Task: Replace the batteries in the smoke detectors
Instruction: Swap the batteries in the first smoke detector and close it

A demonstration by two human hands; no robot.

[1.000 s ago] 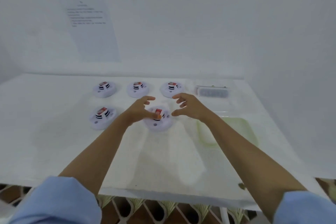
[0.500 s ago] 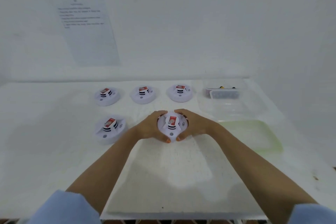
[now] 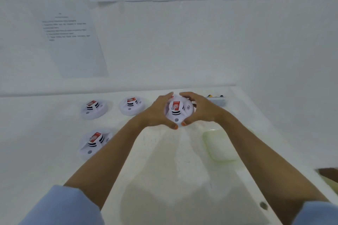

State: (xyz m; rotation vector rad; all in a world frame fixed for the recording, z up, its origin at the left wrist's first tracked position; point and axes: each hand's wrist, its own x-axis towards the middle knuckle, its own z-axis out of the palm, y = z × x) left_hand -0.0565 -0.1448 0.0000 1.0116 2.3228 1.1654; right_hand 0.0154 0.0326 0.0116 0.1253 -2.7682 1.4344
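I am watching both hands wrapping around one smoke detector (image 3: 177,113). The left hand (image 3: 157,113) is grasping its left rim and the right hand (image 3: 203,109) is grasping its right rim. The fingers of each are curling over the far edge. The two thumbs are nearly meeting under the near edge, so the white disc is sitting cupped between the palms. Its red label is facing up towards me, and the black vent slots are showing just below it. I cannot tell whether the detector is resting on the table (image 3: 54,160) or being held just off it.

Three other detectors are lying on the table to the left of the hands. Two are sitting in the far row (image 3: 94,109) (image 3: 132,106) and one is sitting nearer to me (image 3: 94,141). All three are apart from the hands.

A pale green tray (image 3: 220,147) is lying just right of the right forearm. A small clear container (image 3: 216,100) is standing beyond the right hand, near the wall.
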